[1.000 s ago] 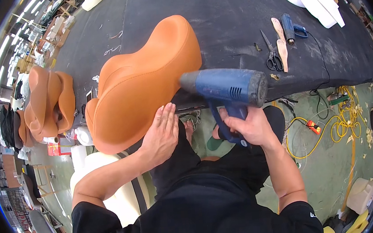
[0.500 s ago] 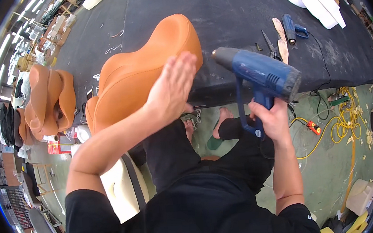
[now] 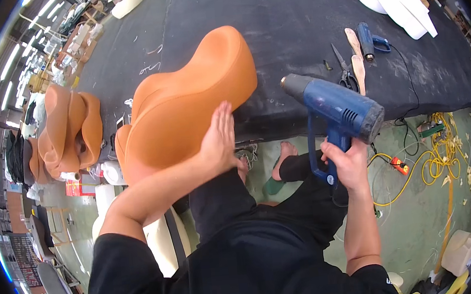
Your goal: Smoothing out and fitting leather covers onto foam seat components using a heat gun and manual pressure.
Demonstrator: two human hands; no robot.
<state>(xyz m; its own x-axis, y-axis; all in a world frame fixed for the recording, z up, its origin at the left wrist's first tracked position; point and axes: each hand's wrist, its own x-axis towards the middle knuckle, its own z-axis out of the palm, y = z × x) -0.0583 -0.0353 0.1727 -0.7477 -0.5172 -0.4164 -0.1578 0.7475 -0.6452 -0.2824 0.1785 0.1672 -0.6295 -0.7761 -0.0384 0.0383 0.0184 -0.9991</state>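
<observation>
Left hand (image 3: 221, 140): stretched flat at the near side of the orange seat (image 3: 187, 109); whether it touches is hard to tell.
Right hand (image 3: 350, 162): wrapped round the handle of the blue heat gun (image 3: 341, 104), nozzle aimed up and left, apart from the orange seat.
Desk (image 3: 286, 25): black, bearing scissors (image 3: 346, 73), a second heat gun (image 3: 367, 43), white pieces (image 3: 388, 2).
Floor (image 3: 403, 244): green, yellow cable (image 3: 440, 154) tangled at right.

The orange cushion (image 3: 179, 115) has a smooth, matt, leather-like cover; the heat gun (image 3: 339, 104) is scuffed blue plastic. The desk (image 3: 280, 20) has a matt, scuffed top, the scissors (image 3: 341, 60) metal blades; the sticks (image 3: 359, 72) are pale wood.
</observation>
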